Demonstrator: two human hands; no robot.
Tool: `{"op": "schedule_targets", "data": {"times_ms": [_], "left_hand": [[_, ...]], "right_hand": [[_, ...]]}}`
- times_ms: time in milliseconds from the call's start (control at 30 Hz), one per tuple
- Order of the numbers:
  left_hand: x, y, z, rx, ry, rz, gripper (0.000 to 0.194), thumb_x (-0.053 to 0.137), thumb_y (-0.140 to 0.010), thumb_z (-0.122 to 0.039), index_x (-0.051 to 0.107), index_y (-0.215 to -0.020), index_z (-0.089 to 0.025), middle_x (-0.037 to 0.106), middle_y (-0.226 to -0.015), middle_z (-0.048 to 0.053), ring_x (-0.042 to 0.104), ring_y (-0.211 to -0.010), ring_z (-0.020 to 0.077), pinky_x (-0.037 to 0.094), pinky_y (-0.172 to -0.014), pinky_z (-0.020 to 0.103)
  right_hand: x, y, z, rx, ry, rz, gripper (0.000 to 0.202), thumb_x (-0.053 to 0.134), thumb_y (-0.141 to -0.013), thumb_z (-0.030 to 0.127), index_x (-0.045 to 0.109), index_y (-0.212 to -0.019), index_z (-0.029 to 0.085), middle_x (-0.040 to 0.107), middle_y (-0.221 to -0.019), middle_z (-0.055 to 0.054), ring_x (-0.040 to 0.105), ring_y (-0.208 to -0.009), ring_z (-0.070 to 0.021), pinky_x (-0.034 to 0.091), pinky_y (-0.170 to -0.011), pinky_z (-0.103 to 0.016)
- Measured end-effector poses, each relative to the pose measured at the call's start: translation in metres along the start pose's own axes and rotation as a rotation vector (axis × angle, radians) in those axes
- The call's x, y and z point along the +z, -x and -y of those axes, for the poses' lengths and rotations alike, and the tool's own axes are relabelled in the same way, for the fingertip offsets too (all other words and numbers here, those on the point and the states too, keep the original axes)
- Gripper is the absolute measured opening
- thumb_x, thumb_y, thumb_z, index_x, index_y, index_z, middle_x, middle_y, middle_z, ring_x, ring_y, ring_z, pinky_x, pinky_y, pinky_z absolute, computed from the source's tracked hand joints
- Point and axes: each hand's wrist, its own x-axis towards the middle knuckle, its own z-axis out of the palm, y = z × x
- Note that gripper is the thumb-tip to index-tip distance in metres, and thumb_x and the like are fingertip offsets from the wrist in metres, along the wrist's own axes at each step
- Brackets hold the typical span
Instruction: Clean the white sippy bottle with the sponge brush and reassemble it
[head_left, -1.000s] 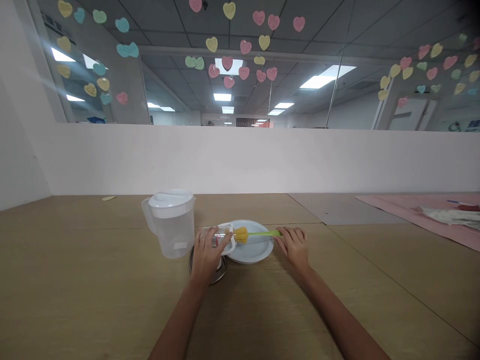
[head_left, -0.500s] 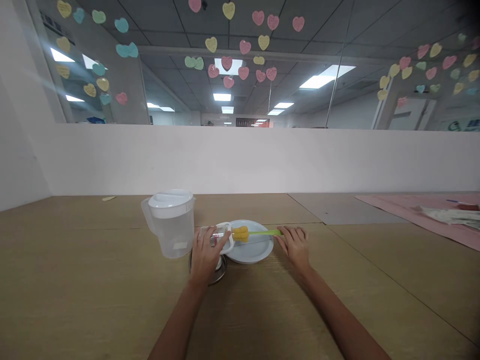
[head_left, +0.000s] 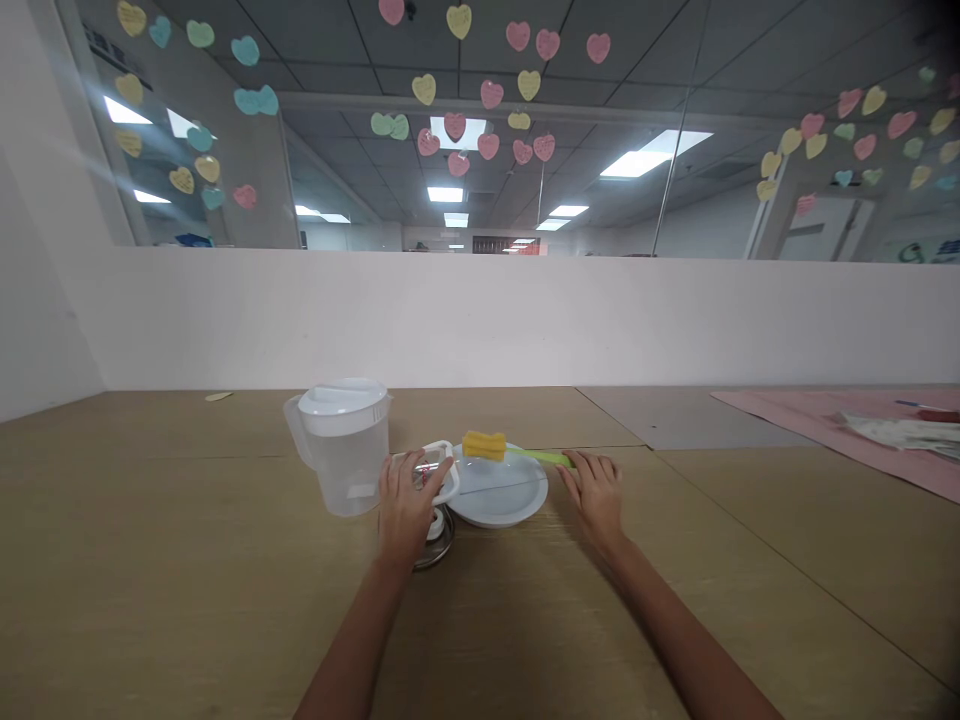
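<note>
My left hand (head_left: 403,512) is closed around a clear container with a white rim or handle (head_left: 454,484) and red marks, tipped on its side with its open end to the right. Fingers hide most of its body. My right hand (head_left: 597,498) grips the green handle of a sponge brush (head_left: 484,446). The brush's yellow sponge head is outside the container, just right of its mouth and above a white plate (head_left: 501,508). Below my left hand lies a round metal lid (head_left: 444,552) with a white knob, partly covered by the hand.
A translucent lidded pitcher (head_left: 349,465) stands to the left of my left hand. Far right, a pink cloth (head_left: 810,415) carries a white packet (head_left: 892,432) and a pen. A small flat pale piece (head_left: 218,397) lies at the back left, near the white wall (head_left: 480,320).
The sponge head has come out of the container's mouth and risen slightly, the brush now tilting down toward my right hand. The container has shifted slightly left.
</note>
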Motion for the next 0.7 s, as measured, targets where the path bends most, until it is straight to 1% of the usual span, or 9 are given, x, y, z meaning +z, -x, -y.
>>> {"op": "schedule_targets", "data": {"times_ms": [167,367,633,700], "left_hand": [[0.003,0.001,0.001,0.02,-0.012,0.012,0.054,0.059,-0.068,0.0,0.061,-0.112,-0.031,0.055,-0.111,0.012,0.051,-0.106,0.0262,0.036,-0.097,0.049],[0.008,0.003,0.003,0.079,0.017,0.005,0.049,0.055,-0.073,-0.002,0.061,-0.112,-0.032,0.056,-0.112,0.011,0.051,-0.11,0.0255,0.034,-0.099,0.049],[0.013,0.009,0.004,0.188,0.002,0.022,0.046,0.05,-0.082,-0.008,0.055,-0.118,-0.035,0.058,-0.114,0.009,0.051,-0.112,0.0226,0.031,-0.102,0.048],[0.012,0.008,0.004,0.171,0.042,0.033,0.044,0.051,-0.082,-0.009,0.055,-0.117,-0.035,0.057,-0.114,0.009,0.051,-0.111,0.0232,0.032,-0.1,0.048]], "right_hand": [[0.003,0.002,-0.003,0.072,-0.004,0.021,0.03,0.037,-0.092,0.034,0.062,-0.093,0.016,0.065,-0.083,-0.008,0.05,-0.08,-0.0206,0.03,-0.077,-0.033],[0.006,0.003,-0.002,0.119,0.021,0.037,0.036,0.034,-0.093,0.038,0.062,-0.089,0.014,0.064,-0.08,-0.008,0.051,-0.077,-0.0207,0.029,-0.077,-0.033],[0.007,0.004,-0.002,0.21,0.021,0.109,0.045,0.029,-0.093,0.043,0.061,-0.092,0.013,0.065,-0.087,-0.01,0.052,-0.081,-0.0207,0.029,-0.08,-0.032],[0.007,0.004,-0.002,0.236,-0.005,0.112,0.045,0.028,-0.093,0.044,0.061,-0.093,0.013,0.065,-0.087,-0.01,0.052,-0.082,-0.0209,0.029,-0.081,-0.032]]}}
